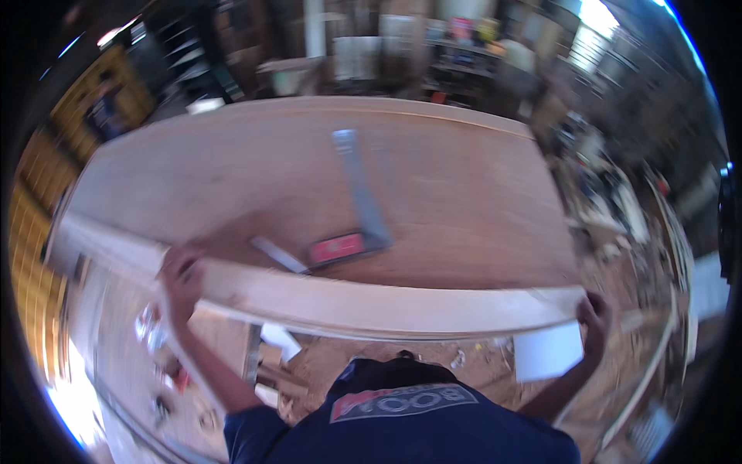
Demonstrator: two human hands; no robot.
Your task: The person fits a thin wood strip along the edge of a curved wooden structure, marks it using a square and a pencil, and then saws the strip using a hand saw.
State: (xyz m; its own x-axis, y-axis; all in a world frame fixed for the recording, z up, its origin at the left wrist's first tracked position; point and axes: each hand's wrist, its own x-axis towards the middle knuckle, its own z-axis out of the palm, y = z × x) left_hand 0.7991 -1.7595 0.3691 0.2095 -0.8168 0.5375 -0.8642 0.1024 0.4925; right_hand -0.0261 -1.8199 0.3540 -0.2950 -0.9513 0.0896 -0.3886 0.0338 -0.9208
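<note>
A long pale wooden strip [371, 303] runs along the near edge of a large brown wood panel [464, 201]. My left hand [182, 272] is closed over the strip toward its left part. Around the strip's right end my right hand [593, 311] is closed, with the fingers partly hidden. On the panel lies a metal square [360, 189] with a long blade. A red and black block-like piece [337, 248] sits at the square's near end. Beside it is a thin whitish stick [280, 255], blurred by motion.
A raised wooden strip [410, 107] lines the panel's far edge. White sheets [547, 353] and wood scraps lie below on the dusty floor. Loose timber and clutter [610, 193] are to the right. At the far left stands another person [106, 108], near yellow slatted boards [37, 224].
</note>
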